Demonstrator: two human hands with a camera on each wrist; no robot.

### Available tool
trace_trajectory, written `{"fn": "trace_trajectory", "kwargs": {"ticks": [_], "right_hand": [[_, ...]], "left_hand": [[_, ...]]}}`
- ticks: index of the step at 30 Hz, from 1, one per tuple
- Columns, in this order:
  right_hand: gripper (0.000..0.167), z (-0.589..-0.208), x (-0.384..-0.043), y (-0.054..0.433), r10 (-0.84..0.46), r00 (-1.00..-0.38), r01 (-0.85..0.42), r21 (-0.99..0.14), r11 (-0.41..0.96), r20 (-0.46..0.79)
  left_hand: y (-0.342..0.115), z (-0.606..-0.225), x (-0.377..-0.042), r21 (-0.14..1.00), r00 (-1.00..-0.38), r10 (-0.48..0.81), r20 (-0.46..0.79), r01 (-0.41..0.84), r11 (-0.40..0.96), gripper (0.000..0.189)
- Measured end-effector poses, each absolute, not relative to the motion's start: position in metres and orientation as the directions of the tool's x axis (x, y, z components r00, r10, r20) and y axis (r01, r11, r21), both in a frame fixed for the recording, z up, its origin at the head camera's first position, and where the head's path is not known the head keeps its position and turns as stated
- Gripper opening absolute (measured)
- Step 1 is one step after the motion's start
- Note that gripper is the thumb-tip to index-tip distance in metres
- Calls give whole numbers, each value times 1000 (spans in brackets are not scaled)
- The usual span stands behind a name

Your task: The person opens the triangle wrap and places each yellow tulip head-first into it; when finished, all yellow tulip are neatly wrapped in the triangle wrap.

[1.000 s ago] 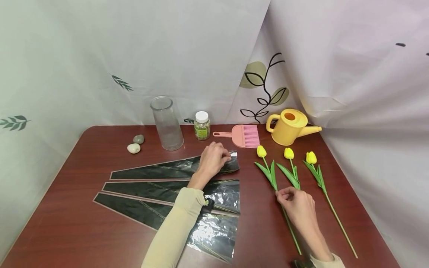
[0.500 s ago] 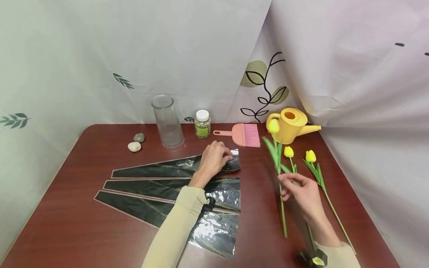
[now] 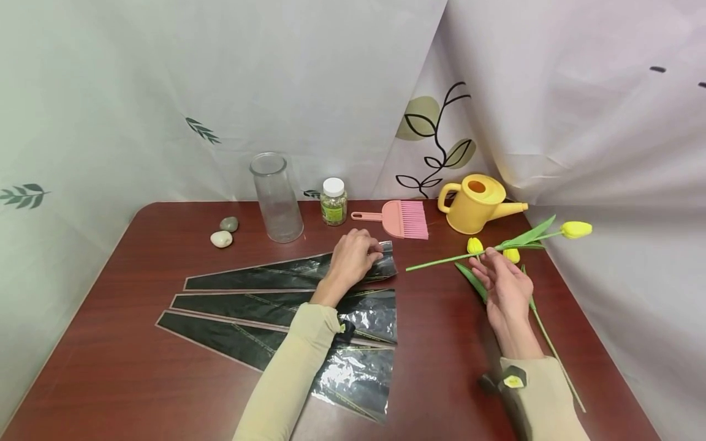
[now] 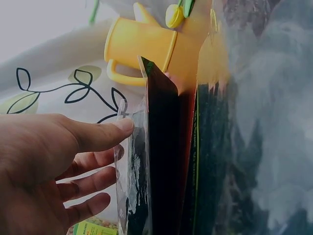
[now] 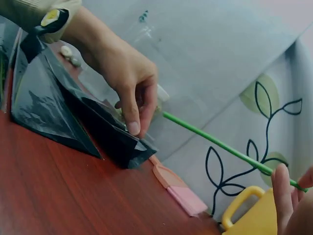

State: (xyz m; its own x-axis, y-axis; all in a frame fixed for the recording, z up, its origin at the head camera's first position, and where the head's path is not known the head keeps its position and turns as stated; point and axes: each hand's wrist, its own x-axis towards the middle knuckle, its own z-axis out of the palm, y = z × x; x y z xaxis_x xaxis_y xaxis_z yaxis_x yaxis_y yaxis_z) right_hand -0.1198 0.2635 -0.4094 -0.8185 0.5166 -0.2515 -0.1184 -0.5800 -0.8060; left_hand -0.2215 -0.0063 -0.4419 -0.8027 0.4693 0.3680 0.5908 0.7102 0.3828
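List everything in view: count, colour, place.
Table: 1, reddish-brown, foreground
Backdrop: 1, whitish, behind table
Stones: 2, white and grey, back left
Vase: 1, clear, right of stones
Jar: 1, clear, right of vase
Brush: 1, pink, right of jar
Watering can: 1, yellow, back right
Wrappers: 3, black, mid-table
Tulips: 3, yellow, one held, two on table
Sleeves: 2, cream, arms
Wristbands: 2, black-and-yellow, wrists
Left hand: 1, bare, pinching farthest wrapper
Right hand: 1, bare, holding one tulip

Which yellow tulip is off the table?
The tulip in the right hand, held crosswise with its bloom to the right. The other two tulips lie on the tabletop, blooms toward the yellow watering can.
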Motion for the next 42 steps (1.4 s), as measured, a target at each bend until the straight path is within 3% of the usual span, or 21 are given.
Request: {"fn": "trace_trajectory", "kwargs": {"ticks": [5, 11, 25, 35, 42], "right_hand": [[32, -420, -136, 257, 579, -757, -142, -790, -597, -302], [34, -430, -146, 246, 623, -721, -183, -783, -595, -304], [28, -442, -155, 210, 657, -716, -185, -844, -504, -235], [31, -430, -154, 238, 699, -664, -224, -820, -526, -267], [26, -446, -156, 211, 680, -703, -196, -863, -466, -207]], "left_hand": [[-8, -440, -221, 386, -805, 464, 370, 588, 711, 4], [-7, -437, -220, 388, -807, 472, 355, 587, 711, 4], [-4, -436, -220, 365, -798, 482, 360, 597, 715, 5], [-7, -436, -221, 362, -797, 481, 365, 598, 715, 4], [-5, -434, -220, 361, -791, 475, 386, 603, 711, 5]]}}
